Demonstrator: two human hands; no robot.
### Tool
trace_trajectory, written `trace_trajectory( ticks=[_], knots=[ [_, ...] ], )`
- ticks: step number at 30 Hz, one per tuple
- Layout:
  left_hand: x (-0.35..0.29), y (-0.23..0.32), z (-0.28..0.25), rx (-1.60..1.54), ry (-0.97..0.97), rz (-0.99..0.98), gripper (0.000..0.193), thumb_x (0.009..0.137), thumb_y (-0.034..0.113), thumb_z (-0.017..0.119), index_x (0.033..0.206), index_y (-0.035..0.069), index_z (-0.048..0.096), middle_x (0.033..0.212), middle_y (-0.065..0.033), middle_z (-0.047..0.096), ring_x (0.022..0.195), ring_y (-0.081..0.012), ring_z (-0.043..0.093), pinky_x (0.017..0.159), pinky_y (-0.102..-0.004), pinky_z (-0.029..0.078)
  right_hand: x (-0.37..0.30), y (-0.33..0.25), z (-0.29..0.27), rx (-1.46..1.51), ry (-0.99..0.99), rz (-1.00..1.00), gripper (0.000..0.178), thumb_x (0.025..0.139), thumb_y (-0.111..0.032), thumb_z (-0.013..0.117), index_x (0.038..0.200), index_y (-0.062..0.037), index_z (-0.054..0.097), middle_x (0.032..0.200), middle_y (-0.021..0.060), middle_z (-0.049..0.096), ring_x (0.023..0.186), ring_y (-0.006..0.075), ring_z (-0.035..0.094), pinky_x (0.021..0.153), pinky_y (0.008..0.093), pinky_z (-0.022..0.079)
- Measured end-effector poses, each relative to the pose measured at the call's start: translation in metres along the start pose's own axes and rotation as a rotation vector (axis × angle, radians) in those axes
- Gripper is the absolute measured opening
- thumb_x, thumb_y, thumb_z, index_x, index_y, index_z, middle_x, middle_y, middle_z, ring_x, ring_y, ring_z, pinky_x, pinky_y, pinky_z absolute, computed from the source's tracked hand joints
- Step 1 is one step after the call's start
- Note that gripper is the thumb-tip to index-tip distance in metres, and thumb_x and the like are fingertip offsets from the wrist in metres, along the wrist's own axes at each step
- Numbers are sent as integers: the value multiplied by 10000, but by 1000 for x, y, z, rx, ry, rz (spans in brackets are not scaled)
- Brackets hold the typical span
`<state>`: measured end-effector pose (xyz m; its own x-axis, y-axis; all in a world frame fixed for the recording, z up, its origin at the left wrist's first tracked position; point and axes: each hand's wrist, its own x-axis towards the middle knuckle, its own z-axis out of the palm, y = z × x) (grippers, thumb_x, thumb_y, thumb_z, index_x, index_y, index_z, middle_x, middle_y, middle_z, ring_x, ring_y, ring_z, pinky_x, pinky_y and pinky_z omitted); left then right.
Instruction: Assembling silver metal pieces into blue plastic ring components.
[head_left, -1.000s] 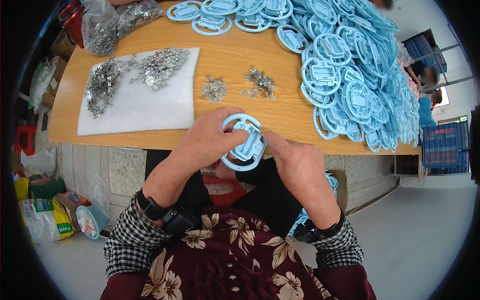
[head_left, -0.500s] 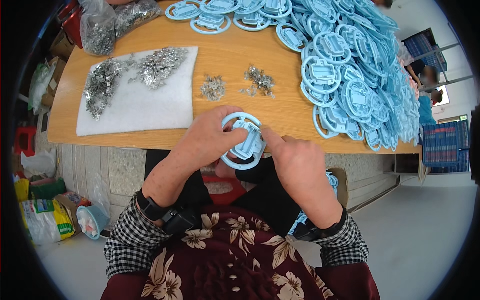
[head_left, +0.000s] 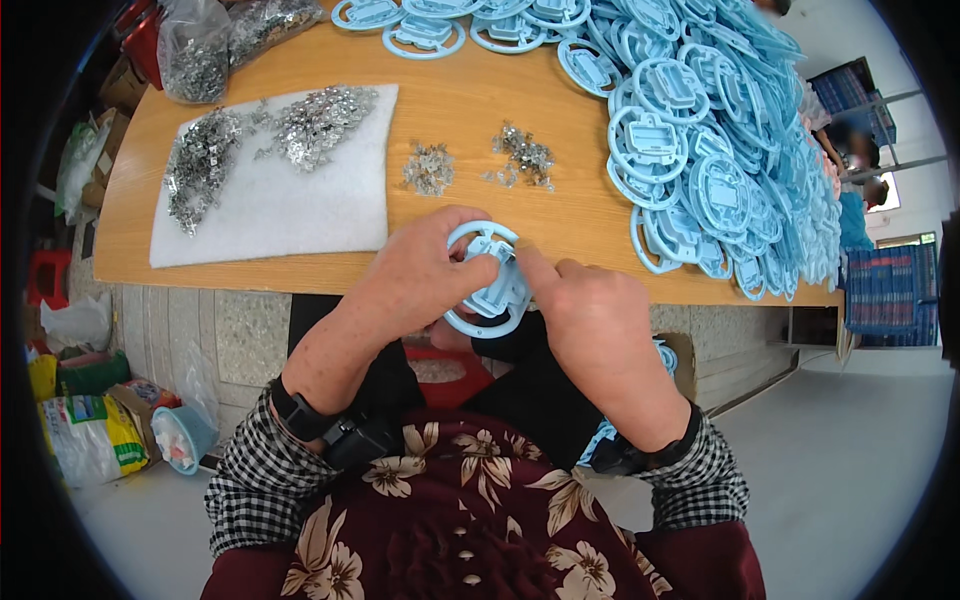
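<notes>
Just off desk [head_left: 300, 275] edge, my left hand [head_left: 425, 275] grips pale blue plastic ring [head_left: 487, 280] over lap; right hand [head_left: 590, 320] forefinger presses its hub. Risk: small part slipping, dropping to floor; metal clips [head_left: 520, 155] well apart.

checked sleeves, black wristbands, maroon floral apron.
</notes>
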<state>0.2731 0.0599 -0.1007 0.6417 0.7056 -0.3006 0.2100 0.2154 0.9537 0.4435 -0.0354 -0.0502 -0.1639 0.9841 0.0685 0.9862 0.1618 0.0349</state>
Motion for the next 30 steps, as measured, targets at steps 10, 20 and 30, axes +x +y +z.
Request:
trace_trajectory(
  ticks=[10, 20, 30],
  knots=[
    [1, 0, 1, 41, 80, 30, 438, 875, 125, 670, 1266, -49, 579, 1084, -79, 687, 968, -123, 644, 855, -274, 528, -8, 7, 0, 7, 0, -2, 628, 711, -501, 818, 1057, -15, 620, 663, 113, 658, 617, 290, 695, 539, 385, 534],
    [-18, 11, 11, -318, -18, 53, 506, 890, 71, 662, 1354, -44, 498, 1167, -90, 653, 1018, -132, 638, 885, -272, 529, -13, 14, 36, 1299, 213, 412, 241, 1027, -231, 577, 1053, 6, 619, 731, 9, 595, 672, 66, 508, 614, 257, 442],
    [-32, 26, 18, 778, 98, 571, 459, 971, 71, 506, 1424, 7, 467, 1203, -147, 624, 1048, -180, 636, 888, -306, 517, -25, 14, 8, 1276, 149, 329, 212, 1045, -214, 517, 1072, -15, 583, 722, 31, 569, 679, 98, 535, 638, 287, 455]
  ],
)
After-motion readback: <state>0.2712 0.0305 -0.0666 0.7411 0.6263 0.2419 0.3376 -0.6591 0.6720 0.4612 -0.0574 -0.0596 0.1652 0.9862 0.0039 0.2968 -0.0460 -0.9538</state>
